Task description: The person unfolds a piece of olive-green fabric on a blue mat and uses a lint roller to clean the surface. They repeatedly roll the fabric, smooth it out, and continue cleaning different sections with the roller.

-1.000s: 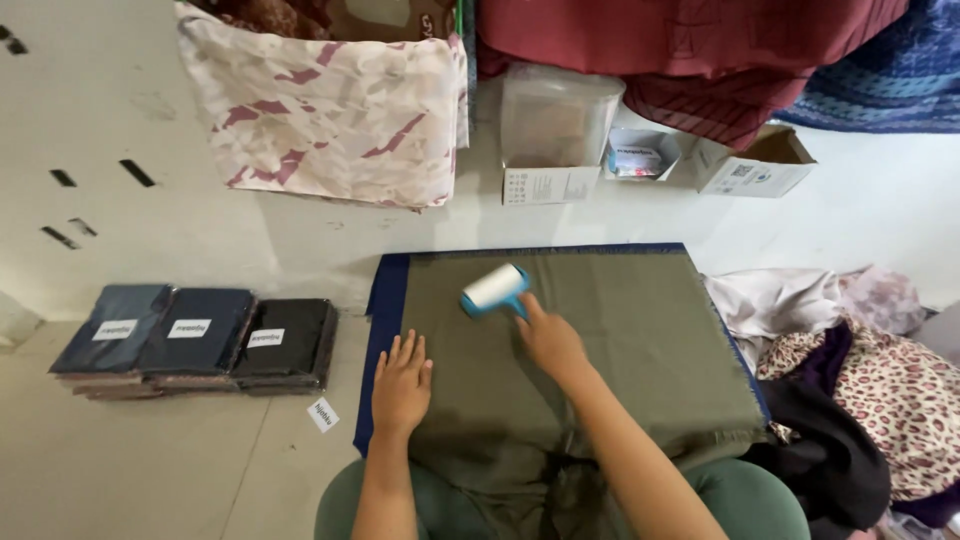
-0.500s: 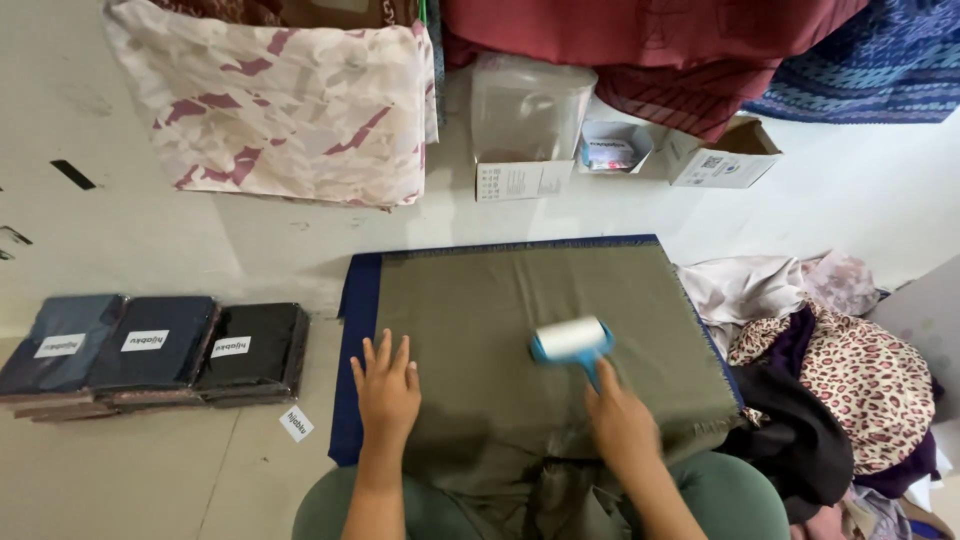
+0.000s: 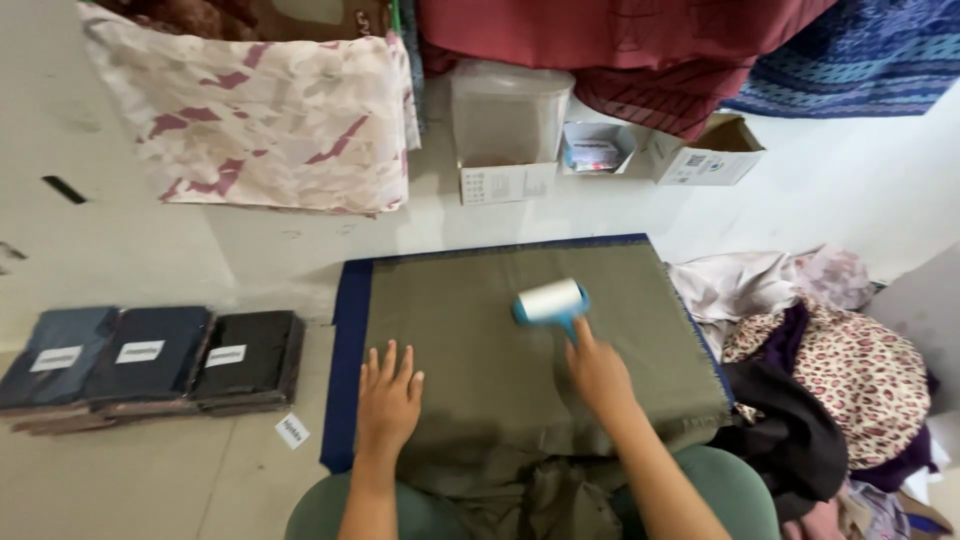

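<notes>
An olive-green cloth (image 3: 470, 310) lies spread flat over a dark blue mat (image 3: 348, 330) on the floor in front of me. My right hand (image 3: 598, 375) grips the blue handle of a lint roller (image 3: 550, 301), whose white roll rests on the middle of the cloth. My left hand (image 3: 387, 398) presses flat on the cloth's near left part, fingers spread.
Three folded dark fabric packs with white labels (image 3: 150, 355) lie at the left, a small tag (image 3: 291, 431) beside them. A pile of clothes (image 3: 820, 370) sits at the right. Boxes (image 3: 505, 130) and draped fabrics (image 3: 260, 120) line the far wall.
The roller went from the cloth's far left to the right side, then back towards the middle. My left hand stayed flat on the cloth.
</notes>
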